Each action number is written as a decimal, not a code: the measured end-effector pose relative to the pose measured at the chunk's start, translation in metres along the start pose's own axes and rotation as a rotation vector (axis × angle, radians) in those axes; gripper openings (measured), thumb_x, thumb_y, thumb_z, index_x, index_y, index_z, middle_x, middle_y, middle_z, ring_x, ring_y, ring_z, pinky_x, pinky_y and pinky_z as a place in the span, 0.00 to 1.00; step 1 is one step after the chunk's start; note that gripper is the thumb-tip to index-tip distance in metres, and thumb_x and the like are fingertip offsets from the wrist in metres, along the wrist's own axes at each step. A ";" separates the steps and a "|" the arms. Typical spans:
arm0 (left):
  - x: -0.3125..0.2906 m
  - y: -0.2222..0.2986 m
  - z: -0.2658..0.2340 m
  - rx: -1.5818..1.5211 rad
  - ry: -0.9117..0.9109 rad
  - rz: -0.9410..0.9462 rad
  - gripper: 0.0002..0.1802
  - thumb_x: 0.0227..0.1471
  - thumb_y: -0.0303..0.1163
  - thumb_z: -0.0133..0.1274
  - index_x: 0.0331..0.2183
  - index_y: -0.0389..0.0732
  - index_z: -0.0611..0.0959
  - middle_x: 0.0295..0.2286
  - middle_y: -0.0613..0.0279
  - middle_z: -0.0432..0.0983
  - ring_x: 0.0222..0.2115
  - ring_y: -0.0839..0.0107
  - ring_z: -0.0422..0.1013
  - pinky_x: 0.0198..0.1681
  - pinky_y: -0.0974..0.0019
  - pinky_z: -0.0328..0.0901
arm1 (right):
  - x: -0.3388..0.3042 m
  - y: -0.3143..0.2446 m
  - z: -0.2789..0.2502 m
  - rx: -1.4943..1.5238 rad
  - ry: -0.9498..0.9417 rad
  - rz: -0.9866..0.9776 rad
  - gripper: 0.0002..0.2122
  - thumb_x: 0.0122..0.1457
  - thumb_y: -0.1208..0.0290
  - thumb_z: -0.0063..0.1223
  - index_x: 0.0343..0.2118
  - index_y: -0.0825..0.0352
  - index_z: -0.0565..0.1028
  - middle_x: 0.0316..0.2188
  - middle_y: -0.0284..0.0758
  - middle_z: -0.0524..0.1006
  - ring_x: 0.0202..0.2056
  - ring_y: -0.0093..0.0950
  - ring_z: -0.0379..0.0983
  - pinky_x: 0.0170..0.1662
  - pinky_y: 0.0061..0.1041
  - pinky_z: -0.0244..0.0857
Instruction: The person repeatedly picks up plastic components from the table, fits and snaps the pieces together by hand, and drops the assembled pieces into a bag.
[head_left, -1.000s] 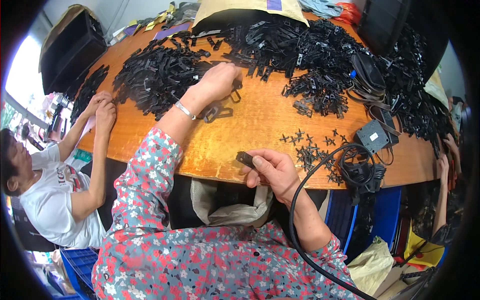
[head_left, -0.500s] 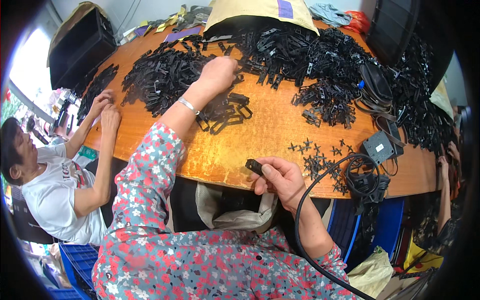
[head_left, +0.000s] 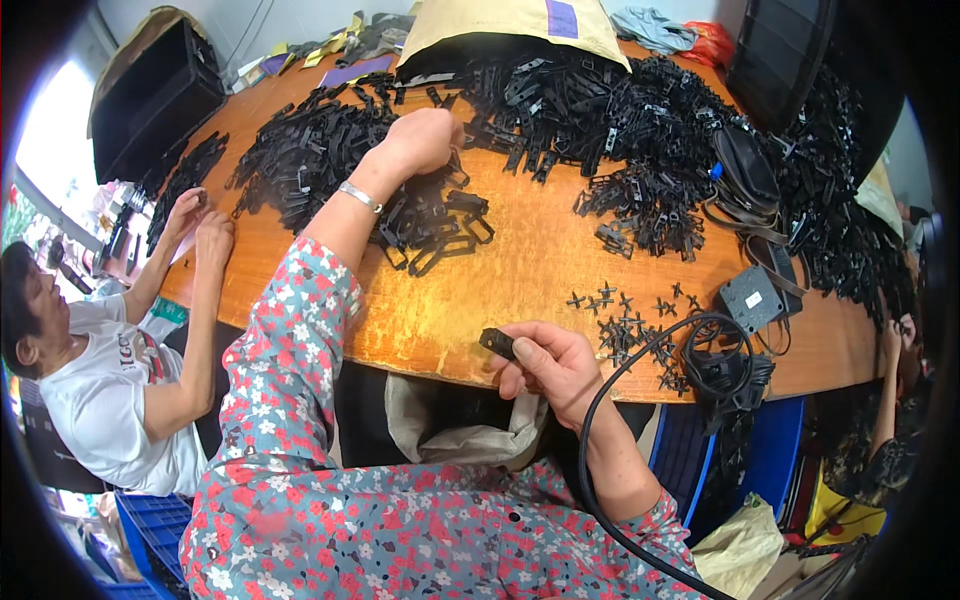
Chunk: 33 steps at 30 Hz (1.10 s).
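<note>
My right hand (head_left: 545, 365), near the table's front edge, pinches a small black plastic part (head_left: 497, 343) between thumb and fingers, one end sticking out to the left. Farther off, my left arm stretches over the table. My left hand (head_left: 422, 140) is curled closed above the edge of a heap of black plastic parts (head_left: 320, 150), its fingertips turned down and mostly hidden. Whatever it grips, if anything, cannot be made out. Several loose frame-shaped black parts (head_left: 440, 235) lie just below that wrist.
A larger heap of black parts (head_left: 550, 100) spills from a sack (head_left: 590, 35) at the back. Small cross-shaped pieces (head_left: 625, 335), a black box (head_left: 752, 298) and a coiled cable (head_left: 715, 355) lie at right. A person (head_left: 120, 370) works at left; another's hands show far right.
My left hand has shifted slightly left and nearer, still over the heap. The right hand keeps hold of the small black part. The whole view has moved a little.
</note>
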<state>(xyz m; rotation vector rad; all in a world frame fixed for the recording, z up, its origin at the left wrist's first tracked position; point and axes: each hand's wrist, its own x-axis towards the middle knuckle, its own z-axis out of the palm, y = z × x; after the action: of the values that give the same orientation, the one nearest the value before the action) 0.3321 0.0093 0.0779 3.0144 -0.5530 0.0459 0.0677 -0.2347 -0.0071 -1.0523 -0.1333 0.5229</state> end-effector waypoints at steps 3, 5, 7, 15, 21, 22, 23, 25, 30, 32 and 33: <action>0.028 0.005 0.020 -0.077 0.179 -0.064 0.23 0.48 0.17 0.52 0.48 0.39 0.84 0.43 0.48 0.82 0.48 0.50 0.77 0.51 0.54 0.71 | 0.000 0.000 0.002 0.013 -0.007 0.009 0.15 0.71 0.69 0.50 0.54 0.75 0.75 0.36 0.40 0.82 0.30 0.26 0.80 0.35 0.23 0.75; 0.043 0.023 0.027 -0.048 0.133 -0.094 0.33 0.48 0.17 0.55 0.58 0.44 0.76 0.53 0.48 0.74 0.57 0.49 0.70 0.57 0.54 0.68 | -0.001 -0.003 0.001 0.011 0.001 0.013 0.15 0.71 0.69 0.50 0.54 0.74 0.75 0.36 0.40 0.82 0.30 0.26 0.80 0.35 0.23 0.75; 0.059 0.029 0.044 -0.078 0.149 -0.030 0.36 0.49 0.18 0.56 0.60 0.45 0.74 0.54 0.47 0.73 0.57 0.48 0.69 0.58 0.53 0.68 | -0.001 -0.002 0.001 0.015 0.007 0.010 0.15 0.72 0.69 0.50 0.54 0.74 0.75 0.36 0.39 0.82 0.30 0.25 0.80 0.36 0.23 0.75; 0.039 0.069 0.050 -0.064 -0.008 0.125 0.33 0.50 0.17 0.53 0.59 0.45 0.74 0.54 0.46 0.69 0.57 0.46 0.67 0.59 0.51 0.66 | 0.001 -0.001 -0.004 0.067 -0.039 0.029 0.15 0.72 0.68 0.50 0.54 0.74 0.74 0.37 0.37 0.80 0.31 0.23 0.79 0.37 0.22 0.76; 0.020 0.092 0.008 0.004 -0.025 0.321 0.18 0.53 0.23 0.54 0.46 0.44 0.85 0.43 0.54 0.77 0.48 0.52 0.75 0.52 0.50 0.70 | 0.002 0.001 -0.011 0.131 -0.074 0.075 0.15 0.70 0.67 0.53 0.54 0.72 0.75 0.39 0.39 0.83 0.31 0.26 0.80 0.38 0.25 0.77; 0.027 0.106 -0.001 0.006 0.059 0.295 0.16 0.55 0.28 0.54 0.46 0.45 0.85 0.45 0.55 0.77 0.46 0.52 0.75 0.52 0.52 0.70 | 0.002 0.001 -0.012 0.146 -0.075 0.078 0.15 0.70 0.67 0.54 0.54 0.71 0.76 0.39 0.39 0.83 0.31 0.26 0.80 0.37 0.25 0.77; 0.038 0.113 0.000 0.007 0.062 0.292 0.16 0.55 0.28 0.54 0.46 0.45 0.85 0.45 0.55 0.77 0.46 0.52 0.75 0.52 0.52 0.70 | 0.001 0.000 -0.011 0.144 -0.078 0.078 0.15 0.70 0.67 0.54 0.54 0.71 0.76 0.39 0.39 0.83 0.31 0.26 0.80 0.37 0.25 0.77; 0.070 0.128 0.009 -0.165 0.322 0.316 0.14 0.56 0.32 0.55 0.44 0.45 0.87 0.41 0.51 0.80 0.48 0.53 0.75 0.52 0.52 0.70 | 0.001 -0.002 -0.012 0.149 -0.104 0.103 0.16 0.72 0.66 0.52 0.55 0.72 0.75 0.37 0.35 0.81 0.32 0.21 0.80 0.39 0.22 0.77; 0.123 0.145 0.047 0.011 0.268 0.359 0.18 0.57 0.39 0.54 0.48 0.46 0.85 0.50 0.57 0.76 0.55 0.56 0.69 0.56 0.51 0.69 | 0.002 -0.003 -0.010 0.173 -0.102 0.108 0.16 0.71 0.66 0.52 0.55 0.71 0.75 0.38 0.37 0.82 0.32 0.23 0.80 0.39 0.23 0.77; 0.126 0.147 0.056 0.082 0.237 0.340 0.22 0.55 0.42 0.55 0.50 0.46 0.84 0.51 0.57 0.75 0.57 0.53 0.67 0.57 0.48 0.68 | 0.003 -0.004 -0.011 0.184 -0.097 0.115 0.16 0.71 0.65 0.53 0.55 0.71 0.75 0.39 0.39 0.83 0.31 0.25 0.80 0.39 0.25 0.77; 0.127 0.142 0.058 0.082 0.234 0.340 0.22 0.55 0.42 0.55 0.50 0.46 0.84 0.51 0.57 0.75 0.57 0.53 0.67 0.57 0.48 0.68 | 0.003 -0.005 -0.012 0.188 -0.098 0.124 0.17 0.71 0.65 0.53 0.55 0.71 0.75 0.39 0.39 0.83 0.32 0.25 0.80 0.40 0.25 0.77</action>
<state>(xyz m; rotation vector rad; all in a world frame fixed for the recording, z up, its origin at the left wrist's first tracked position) 0.4008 -0.1725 0.0356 2.8938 -1.0480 0.4433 0.0759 -0.2443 -0.0094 -0.8552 -0.1037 0.6865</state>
